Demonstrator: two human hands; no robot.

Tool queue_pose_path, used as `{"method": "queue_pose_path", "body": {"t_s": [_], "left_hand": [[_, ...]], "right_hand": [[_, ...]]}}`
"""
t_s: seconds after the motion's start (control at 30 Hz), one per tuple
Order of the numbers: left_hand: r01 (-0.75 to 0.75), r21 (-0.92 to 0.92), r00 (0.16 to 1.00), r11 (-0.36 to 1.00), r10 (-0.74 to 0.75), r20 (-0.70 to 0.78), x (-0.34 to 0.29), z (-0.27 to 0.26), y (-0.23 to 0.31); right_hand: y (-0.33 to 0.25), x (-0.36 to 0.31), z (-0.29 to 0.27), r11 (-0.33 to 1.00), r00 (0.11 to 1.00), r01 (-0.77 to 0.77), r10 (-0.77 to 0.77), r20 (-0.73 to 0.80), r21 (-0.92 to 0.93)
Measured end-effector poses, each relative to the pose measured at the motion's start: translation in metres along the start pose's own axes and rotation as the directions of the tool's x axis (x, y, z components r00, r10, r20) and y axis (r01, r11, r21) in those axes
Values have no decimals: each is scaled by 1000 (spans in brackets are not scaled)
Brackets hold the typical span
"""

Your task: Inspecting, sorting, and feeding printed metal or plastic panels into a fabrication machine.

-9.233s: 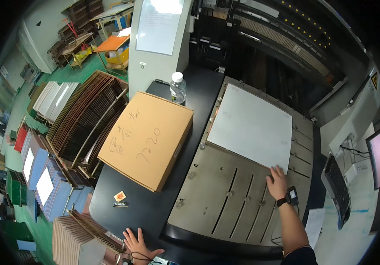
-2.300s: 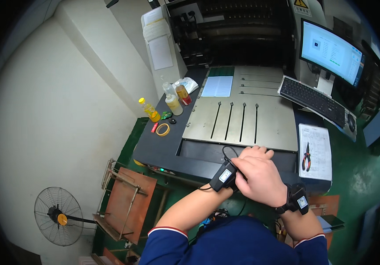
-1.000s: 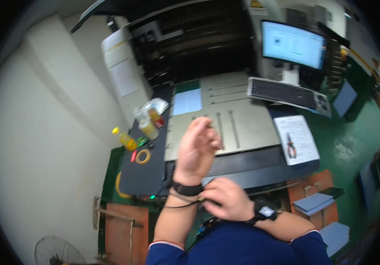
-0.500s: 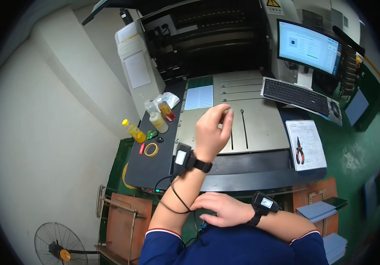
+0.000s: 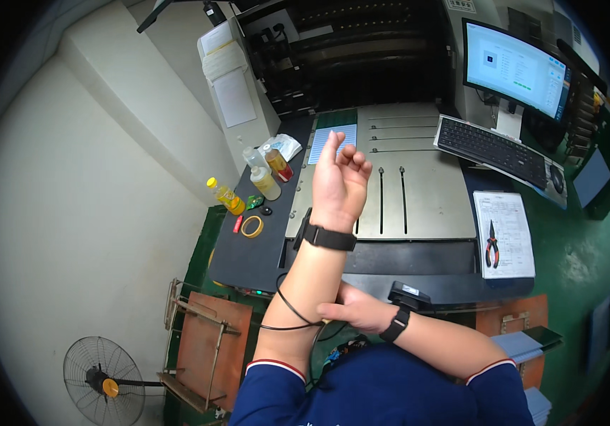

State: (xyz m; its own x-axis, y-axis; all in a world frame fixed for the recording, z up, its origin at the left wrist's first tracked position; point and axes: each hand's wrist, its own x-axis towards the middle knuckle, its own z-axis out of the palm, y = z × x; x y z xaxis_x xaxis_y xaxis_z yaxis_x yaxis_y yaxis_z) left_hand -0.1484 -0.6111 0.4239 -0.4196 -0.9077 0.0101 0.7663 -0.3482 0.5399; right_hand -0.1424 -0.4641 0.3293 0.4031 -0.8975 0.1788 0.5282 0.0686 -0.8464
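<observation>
Step in hand: by the look of it, the person is fitting the thin black cable (image 5: 292, 312) that loops round the raised left forearm, below the black wrist strap (image 5: 329, 237).
Left hand (image 5: 339, 181): lifted over the grey slotted metal machine bed (image 5: 404, 184), fingers loosely curled and a little apart, holding nothing.
Right hand (image 5: 353, 311): reaching across to the left forearm, fingers together and pressed on the arm right at the cable; whether they pinch the cable I cannot tell.
Where the cable sits: around the left forearm near the elbow, trailing down toward the dark blue shirt.
Next move, as I judge it: a steady left arm and a fine pinch from the right fingers, so the cable lies flat and does not snag.
Bottles: 1 yellow bottle (image 5: 225, 197) and 3 small plastic bottles (image 5: 265, 170) stand on the black side table (image 5: 244, 252), near a ring of yellow tape (image 5: 251, 226).
Papers: 2 white sheets (image 5: 228, 78) hang on the pale cabinet at the rear; 1 printed white form (image 5: 502, 232) lies on the right, with red-handled pliers (image 5: 491, 245) on it.
Blue sheet: a pale blue rectangular sheet (image 5: 333, 139) lies at the bed's far left corner.
Screen: a lit monitor (image 5: 514, 67) stands above a black keyboard (image 5: 493, 149).
</observation>
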Motion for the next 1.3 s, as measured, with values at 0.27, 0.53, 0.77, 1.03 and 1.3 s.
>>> {"method": "queue_pose_path", "body": {"t_s": [0.27, 0.53, 0.77, 1.03, 1.3], "left_hand": [[-318, 119, 947, 941, 321, -10, 27, 24, 20], [-680, 653, 626, -332, 201, 754, -21, 2, 59], [-257, 903, 881, -344, 300, 365, -77, -140, 106], [3, 972, 996, -236, 88, 18, -94, -261, 102], [118, 976, 967, -182, 246, -71, -68, -342, 122]], "right_hand": [[9, -12, 3, 828, 883, -459, 383, 271, 324], [-50, -48, -80, 535, 986, 121, -162, 38, -836], [-164, -75, -155, 554, 657, 137, -671, -343, -821], [-273, -80, -193, 419, 325, 576, -905, -274, -701], [-184, 179, -219, 469, 814, -191, -416, -406, -863]]}}
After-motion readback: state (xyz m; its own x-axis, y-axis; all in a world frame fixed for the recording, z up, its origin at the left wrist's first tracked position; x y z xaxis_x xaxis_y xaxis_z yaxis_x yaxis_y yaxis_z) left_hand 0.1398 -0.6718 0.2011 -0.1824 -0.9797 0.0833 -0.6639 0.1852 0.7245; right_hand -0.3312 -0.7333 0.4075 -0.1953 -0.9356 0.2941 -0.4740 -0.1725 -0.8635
